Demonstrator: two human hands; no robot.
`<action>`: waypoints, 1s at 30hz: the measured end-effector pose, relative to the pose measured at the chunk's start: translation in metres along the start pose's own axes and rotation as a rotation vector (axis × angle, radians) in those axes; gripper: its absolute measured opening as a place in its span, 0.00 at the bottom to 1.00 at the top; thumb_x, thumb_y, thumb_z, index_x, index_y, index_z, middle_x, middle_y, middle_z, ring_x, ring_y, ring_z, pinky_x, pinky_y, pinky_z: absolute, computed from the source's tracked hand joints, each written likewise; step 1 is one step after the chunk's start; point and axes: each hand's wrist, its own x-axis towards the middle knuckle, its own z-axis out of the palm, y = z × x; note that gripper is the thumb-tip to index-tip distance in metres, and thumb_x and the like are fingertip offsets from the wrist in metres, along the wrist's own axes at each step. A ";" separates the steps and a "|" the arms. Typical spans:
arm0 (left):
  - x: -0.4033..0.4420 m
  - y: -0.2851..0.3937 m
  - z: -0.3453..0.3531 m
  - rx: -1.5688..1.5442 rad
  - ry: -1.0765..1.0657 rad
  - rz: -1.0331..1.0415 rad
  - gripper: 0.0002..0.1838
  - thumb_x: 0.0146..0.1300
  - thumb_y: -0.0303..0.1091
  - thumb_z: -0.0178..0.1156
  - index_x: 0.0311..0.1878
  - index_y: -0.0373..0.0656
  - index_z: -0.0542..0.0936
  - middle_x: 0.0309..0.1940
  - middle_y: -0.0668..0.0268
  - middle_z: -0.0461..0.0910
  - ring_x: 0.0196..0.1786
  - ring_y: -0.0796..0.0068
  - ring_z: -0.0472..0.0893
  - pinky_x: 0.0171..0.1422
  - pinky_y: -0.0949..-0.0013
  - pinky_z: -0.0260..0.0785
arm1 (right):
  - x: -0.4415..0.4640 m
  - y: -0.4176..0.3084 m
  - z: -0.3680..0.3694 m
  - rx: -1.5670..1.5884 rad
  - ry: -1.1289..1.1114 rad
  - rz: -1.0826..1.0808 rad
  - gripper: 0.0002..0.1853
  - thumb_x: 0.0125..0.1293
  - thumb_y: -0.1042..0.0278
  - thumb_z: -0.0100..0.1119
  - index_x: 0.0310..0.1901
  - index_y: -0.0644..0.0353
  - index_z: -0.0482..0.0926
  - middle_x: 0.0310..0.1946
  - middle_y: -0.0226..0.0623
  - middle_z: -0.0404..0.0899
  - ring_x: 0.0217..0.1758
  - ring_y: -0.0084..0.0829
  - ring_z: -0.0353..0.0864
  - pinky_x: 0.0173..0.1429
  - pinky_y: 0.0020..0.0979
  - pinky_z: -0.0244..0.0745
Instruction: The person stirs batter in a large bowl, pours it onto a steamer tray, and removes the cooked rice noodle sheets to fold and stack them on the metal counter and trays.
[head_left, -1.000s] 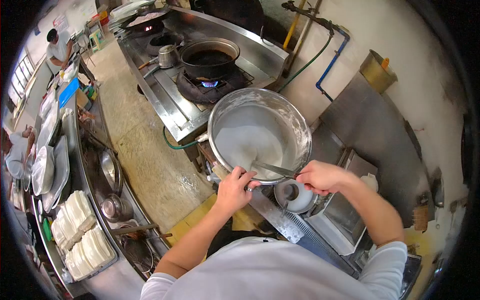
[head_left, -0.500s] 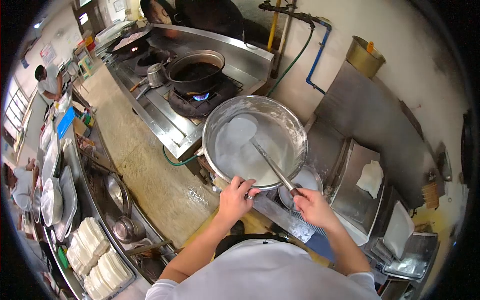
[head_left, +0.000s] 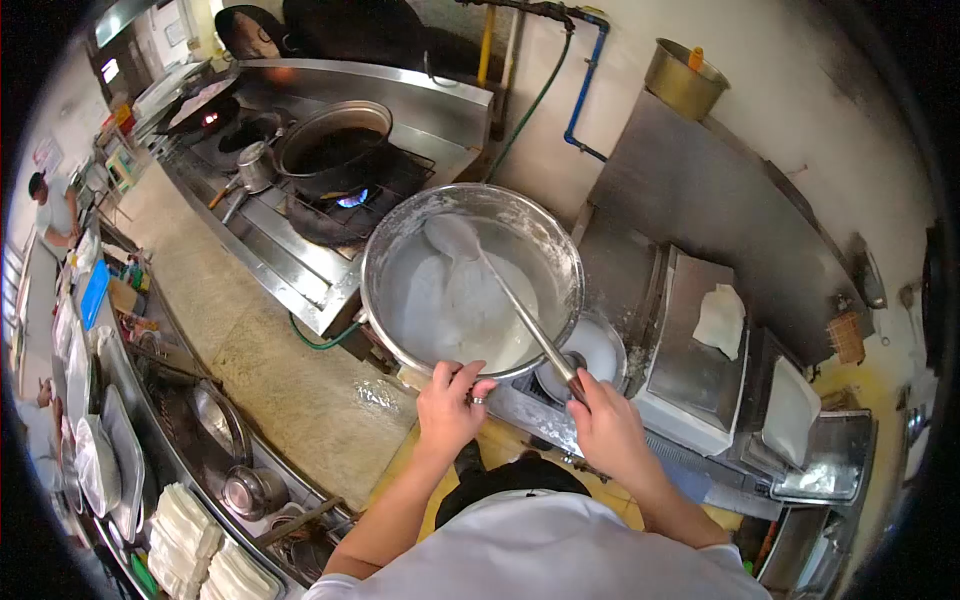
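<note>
A large metal basin (head_left: 571, 300) holds milky white liquid (head_left: 430, 300), with white residue on its inner wall. The fingers of my left hand (head_left: 452, 408) are curled over the near rim. In my right hand (head_left: 607, 420) is the handle of a long ladle (head_left: 523, 315). The ladle's round head is tilted over the liquid near the far left side of the basin, coated in white. Beneath my right hand, partly hidden, a smaller bowl (head_left: 603, 352) with white contents stands beside the basin.
A dark pot (head_left: 335, 150) sits over a lit blue flame on the stove, near a small metal pitcher (head_left: 256, 167). To the right, a white cloth (head_left: 719, 321) lies on a steel box. Trays of stacked white pieces (head_left: 185, 545) line the left counter. A person (head_left: 57, 210) stands far left.
My view has turned, shifting the surroundings left. The ladle's head, earlier level and full of white liquid, is now tipped. Both hands keep their hold.
</note>
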 end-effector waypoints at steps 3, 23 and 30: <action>0.000 -0.003 0.002 -0.012 0.018 0.027 0.15 0.59 0.40 0.75 0.49 0.50 0.87 0.39 0.62 0.78 0.34 0.57 0.83 0.36 0.56 0.76 | 0.026 -0.012 -0.004 -0.013 -0.058 -0.003 0.23 0.68 0.68 0.64 0.63 0.66 0.76 0.46 0.57 0.84 0.47 0.61 0.84 0.50 0.53 0.78; -0.067 0.117 0.036 -0.385 -0.221 0.043 0.14 0.68 0.20 0.63 0.56 0.39 0.84 0.56 0.58 0.76 0.39 0.70 0.83 0.39 0.70 0.80 | -0.063 0.113 0.007 0.530 0.064 -0.042 0.32 0.68 0.64 0.67 0.70 0.68 0.69 0.51 0.52 0.86 0.40 0.39 0.89 0.46 0.38 0.82; -0.177 0.216 0.134 -0.416 -0.804 0.045 0.15 0.67 0.26 0.68 0.57 0.38 0.83 0.58 0.53 0.77 0.40 0.67 0.87 0.41 0.67 0.82 | -0.251 0.239 0.014 0.603 0.044 0.314 0.26 0.69 0.66 0.65 0.66 0.68 0.75 0.49 0.49 0.87 0.36 0.35 0.88 0.45 0.36 0.83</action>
